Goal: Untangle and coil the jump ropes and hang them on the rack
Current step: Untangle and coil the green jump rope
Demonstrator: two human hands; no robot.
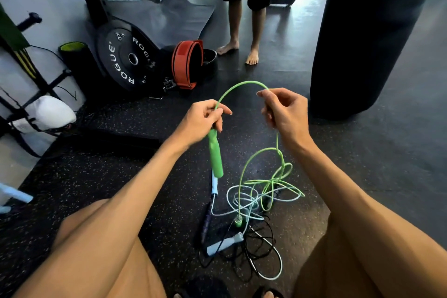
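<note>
Knees [101, 249] frame a floor tangle [254, 203] of green, pale blue and black ropes. Left hand [205, 120] grips the green handle [215, 155]; right hand [281, 109] pinches the green cord [238, 88]. Step: untangling. Next: feed cord out of knot; rack not identifiable.

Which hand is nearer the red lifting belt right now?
Left. The left hand, gripping the green rope's handle, sits just below and right of the red lifting belt. The right hand, pinching the green cord, is farther off to the right.
</note>
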